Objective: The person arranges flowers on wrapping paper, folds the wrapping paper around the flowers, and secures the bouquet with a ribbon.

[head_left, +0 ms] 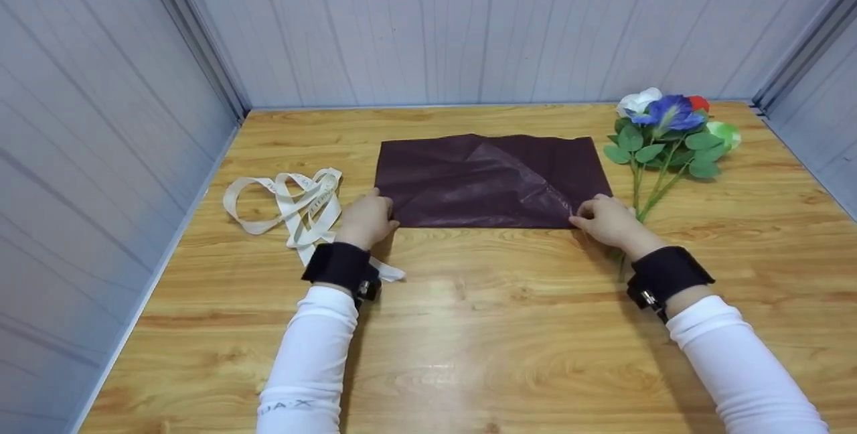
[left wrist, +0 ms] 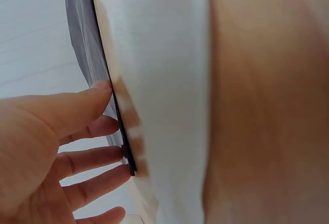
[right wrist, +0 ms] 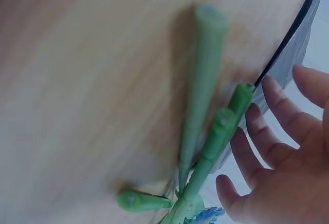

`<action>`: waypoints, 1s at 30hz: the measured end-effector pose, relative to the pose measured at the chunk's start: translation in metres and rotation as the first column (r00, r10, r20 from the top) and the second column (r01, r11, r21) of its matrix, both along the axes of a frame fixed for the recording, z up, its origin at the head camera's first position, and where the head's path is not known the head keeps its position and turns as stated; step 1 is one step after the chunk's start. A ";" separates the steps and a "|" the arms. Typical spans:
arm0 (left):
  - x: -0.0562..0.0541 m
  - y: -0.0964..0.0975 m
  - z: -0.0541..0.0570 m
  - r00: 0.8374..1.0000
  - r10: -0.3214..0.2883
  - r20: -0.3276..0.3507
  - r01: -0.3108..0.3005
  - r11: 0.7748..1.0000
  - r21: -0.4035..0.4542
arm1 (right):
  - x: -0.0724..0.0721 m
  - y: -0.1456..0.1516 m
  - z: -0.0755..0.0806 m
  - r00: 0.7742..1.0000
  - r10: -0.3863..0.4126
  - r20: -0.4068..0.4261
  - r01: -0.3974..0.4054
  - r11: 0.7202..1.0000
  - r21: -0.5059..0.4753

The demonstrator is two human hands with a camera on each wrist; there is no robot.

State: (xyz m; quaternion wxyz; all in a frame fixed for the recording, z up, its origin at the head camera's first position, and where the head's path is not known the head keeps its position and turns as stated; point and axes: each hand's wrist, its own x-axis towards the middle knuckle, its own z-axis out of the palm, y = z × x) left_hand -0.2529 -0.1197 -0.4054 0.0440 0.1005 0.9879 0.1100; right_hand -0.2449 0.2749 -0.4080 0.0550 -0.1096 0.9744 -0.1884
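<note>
A dark purple sheet (head_left: 462, 179), creased on the right, lies flat on the wooden table. At its near left corner my left hand (head_left: 367, 220) touches the edge; the left wrist view shows thumb and extended fingers (left wrist: 97, 157) along that edge. My right hand (head_left: 608, 220) is at the near right corner, its fingers (right wrist: 280, 106) spread close to the sheet's edge in the right wrist view. Beside the right hand, green stems (right wrist: 205, 147) run from a bunch of artificial flowers (head_left: 669, 116) in blue, white, red and pale green.
A cream ribbon (head_left: 315, 203) with printed letters lies in loose loops left of the sheet, partly behind the left hand. Pale panels stand around the wooden table (head_left: 462, 327), with the back panel (head_left: 428, 32) along its far edge.
</note>
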 end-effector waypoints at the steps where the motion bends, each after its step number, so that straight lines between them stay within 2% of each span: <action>1: 0.000 -0.001 -0.001 1.000 0.005 0.002 -0.005 1.000 0.015 | -0.001 0.000 0.000 1.000 0.000 -0.008 0.000 1.000 0.006; 7: 0.000 -0.003 -0.006 0.998 0.058 0.009 -0.059 0.991 0.117 | -0.004 0.002 0.000 0.999 -0.020 -0.046 0.019 0.999 -0.036; 12: 0.000 -0.005 -0.010 0.996 0.092 0.012 -0.093 0.982 0.162 | -0.006 0.006 0.001 0.992 -0.109 -0.059 0.104 0.991 -0.079; 18: -0.004 -0.007 -0.013 0.994 0.106 0.032 -0.110 0.977 0.182 | -0.007 0.013 -0.001 0.982 -0.188 0.015 0.189 0.979 -0.071; 21: -0.005 -0.008 -0.014 0.994 0.106 0.040 -0.111 0.973 0.200 | -0.007 0.018 -0.001 0.980 -0.196 0.043 0.198 0.978 -0.068; 30: -0.007 -0.010 -0.011 0.996 0.078 0.036 -0.084 0.973 0.217 | -0.007 0.021 0.000 0.982 -0.185 0.030 0.187 0.978 -0.087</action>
